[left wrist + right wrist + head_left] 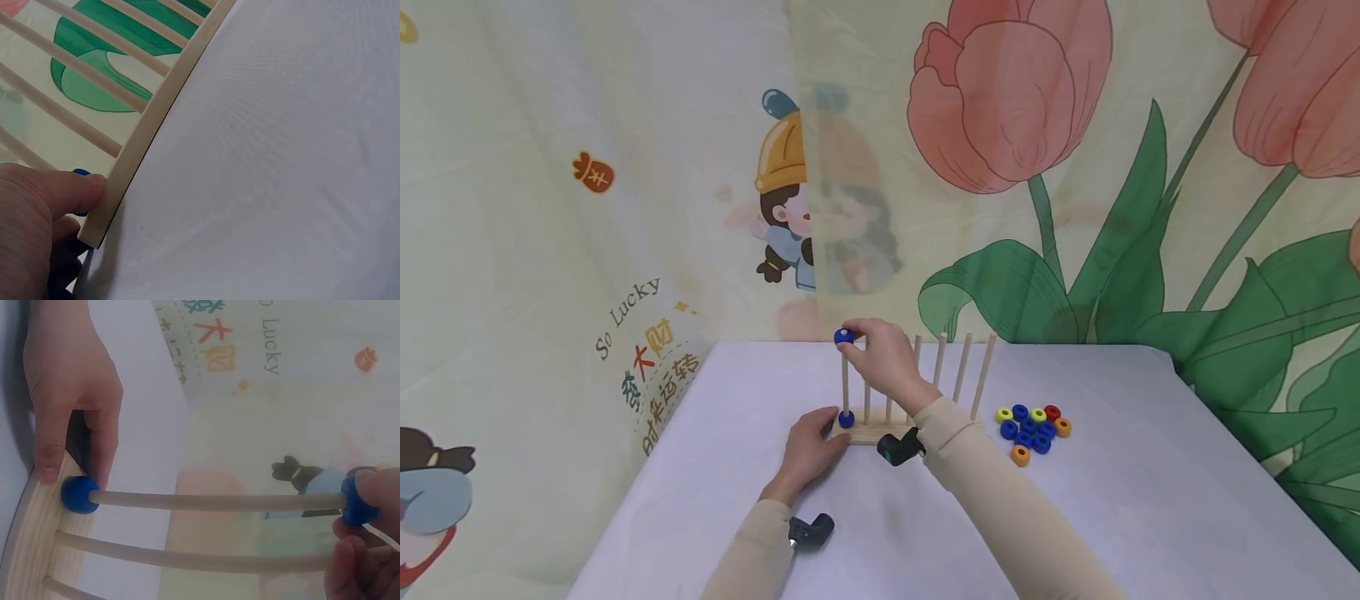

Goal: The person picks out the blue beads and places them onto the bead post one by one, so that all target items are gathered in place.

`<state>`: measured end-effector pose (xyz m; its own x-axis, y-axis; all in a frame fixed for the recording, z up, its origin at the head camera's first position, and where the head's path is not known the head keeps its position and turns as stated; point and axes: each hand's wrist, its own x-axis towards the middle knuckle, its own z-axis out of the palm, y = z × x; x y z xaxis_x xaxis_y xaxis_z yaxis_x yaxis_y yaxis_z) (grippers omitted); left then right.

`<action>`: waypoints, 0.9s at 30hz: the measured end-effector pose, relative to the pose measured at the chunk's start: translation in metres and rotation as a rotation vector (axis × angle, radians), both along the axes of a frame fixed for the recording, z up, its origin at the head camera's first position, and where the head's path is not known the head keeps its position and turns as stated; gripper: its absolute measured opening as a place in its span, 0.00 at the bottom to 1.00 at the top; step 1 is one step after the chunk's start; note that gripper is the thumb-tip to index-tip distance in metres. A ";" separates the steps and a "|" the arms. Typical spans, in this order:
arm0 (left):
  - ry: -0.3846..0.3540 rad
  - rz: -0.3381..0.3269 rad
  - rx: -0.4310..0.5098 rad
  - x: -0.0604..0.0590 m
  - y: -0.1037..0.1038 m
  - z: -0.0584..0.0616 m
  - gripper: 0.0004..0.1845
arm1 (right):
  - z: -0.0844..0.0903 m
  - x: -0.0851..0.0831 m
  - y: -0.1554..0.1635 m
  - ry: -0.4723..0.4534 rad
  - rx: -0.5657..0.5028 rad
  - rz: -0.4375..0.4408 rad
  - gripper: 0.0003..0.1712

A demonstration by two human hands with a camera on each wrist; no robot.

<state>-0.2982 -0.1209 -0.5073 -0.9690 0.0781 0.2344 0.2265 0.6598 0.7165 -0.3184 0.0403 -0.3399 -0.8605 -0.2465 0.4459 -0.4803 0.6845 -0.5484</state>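
Nearest are two beige sleeves (1011, 504), with a small black device (812, 532) at the left wrist and another (898, 447) at the right. Past the left cuff, the left hand (807, 450) grips the left end of a wooden rack (868, 433), its thumb pressed on the front of the base. The rack stands on the white tabletop (655, 525), with a row of upright pegs (959, 369) along it. A blue bead (847, 419) sits at the foot of the leftmost peg, just beside the left hand.

Above it, the right hand (886, 360) pinches a second blue bead (843, 337) between thumb and fingers at the tip of that same peg; how far the peg goes into its hole is hard to tell. To the right of the rack, apart from it, loose beads (1028, 427) lie in a cluster: blue, yellow, orange and one red. Farthest back hangs a pale curtain (865, 50) printed with pink tulips, green leaves and a cartoon figure in a yellow hat.
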 end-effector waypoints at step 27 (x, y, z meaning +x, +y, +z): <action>0.029 0.003 -0.038 -0.003 0.001 -0.001 0.28 | -0.022 0.032 0.020 0.130 -0.351 0.114 0.09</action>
